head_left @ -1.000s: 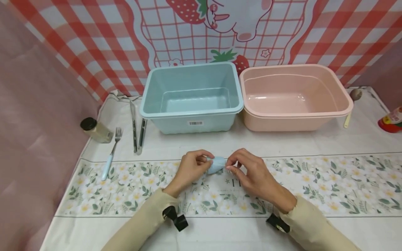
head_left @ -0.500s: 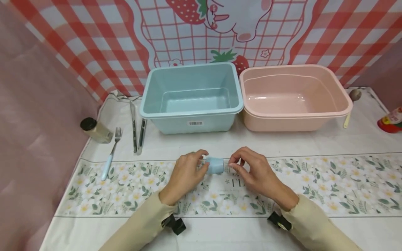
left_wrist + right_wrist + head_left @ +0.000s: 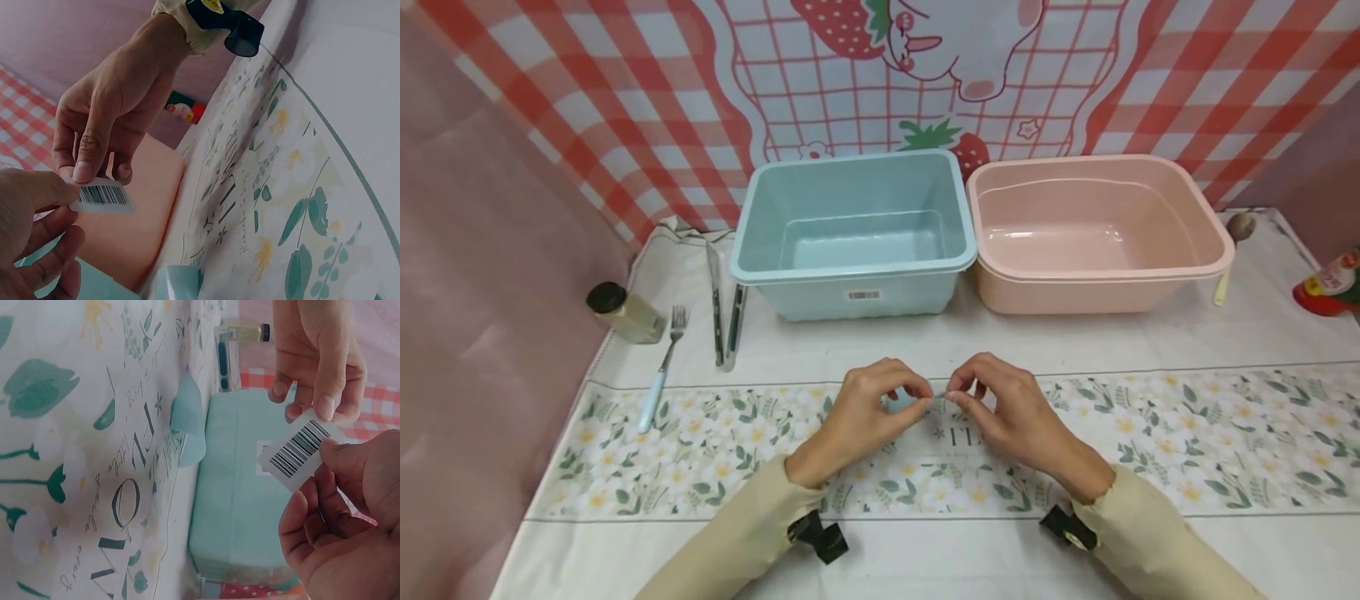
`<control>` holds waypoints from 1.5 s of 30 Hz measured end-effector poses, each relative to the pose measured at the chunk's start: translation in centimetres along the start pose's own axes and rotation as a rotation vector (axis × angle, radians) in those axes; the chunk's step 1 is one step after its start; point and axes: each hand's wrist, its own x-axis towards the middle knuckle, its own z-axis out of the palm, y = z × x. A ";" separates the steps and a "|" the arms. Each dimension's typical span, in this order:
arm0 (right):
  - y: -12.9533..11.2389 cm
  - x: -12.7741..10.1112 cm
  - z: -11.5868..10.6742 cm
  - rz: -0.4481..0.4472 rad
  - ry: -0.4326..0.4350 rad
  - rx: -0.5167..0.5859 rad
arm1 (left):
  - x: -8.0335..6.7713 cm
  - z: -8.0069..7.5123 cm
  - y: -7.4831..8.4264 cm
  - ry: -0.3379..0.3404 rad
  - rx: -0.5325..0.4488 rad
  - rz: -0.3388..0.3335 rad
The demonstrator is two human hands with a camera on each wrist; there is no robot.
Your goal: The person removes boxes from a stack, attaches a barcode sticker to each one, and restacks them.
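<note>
A white barcode sticker (image 3: 297,452) hangs between the two hands, above the floral tablecloth. My right hand (image 3: 1018,412) pinches it with thumb and fingers. From the other side, my left hand (image 3: 865,408) pinches its edge, the thumb showing on the label in the right wrist view. Only a thin edge of the sticker shows in the head view, while its printed face shows in the left wrist view. Just below the hands, a curled light blue piece (image 3: 189,415) lies on the cloth; the left hand mostly hides it in the head view.
A light blue bin (image 3: 865,302) with a barcode label and a pink bin (image 3: 1075,296) stand at the back. On the left lie a jar (image 3: 632,321), a fork (image 3: 658,383) and metal tongs (image 3: 730,333). A spoon (image 3: 1240,227) and a red bottle (image 3: 1326,292) are at right.
My left hand has let go of the light blue piece, leaving it on the cloth, and has moved right to the sticker at the right hand's fingertips. The right hand has hardly moved.
</note>
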 end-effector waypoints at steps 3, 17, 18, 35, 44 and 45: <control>0.1 0.1 -0.2 -0.003 0.000 0.000 | 0.2 0.2 0.1 -0.009 0.007 0.008; -0.3 0.4 -1.8 0.073 0.285 0.041 | 1.6 1.4 0.5 0.138 -0.348 -0.237; -0.2 0.4 -1.9 0.100 0.286 0.087 | 1.7 1.4 0.6 0.145 -0.388 -0.257; 2.4 -1.0 -3.1 0.184 0.395 0.213 | 5.4 5.1 1.2 0.202 -0.379 -0.320; 5.8 -3.4 -6.6 0.241 0.457 0.094 | 9.0 9.5 1.4 0.131 -0.345 -0.300; 6.3 -3.5 -6.9 0.250 0.467 0.080 | 9.4 10.0 1.5 0.127 -0.345 -0.300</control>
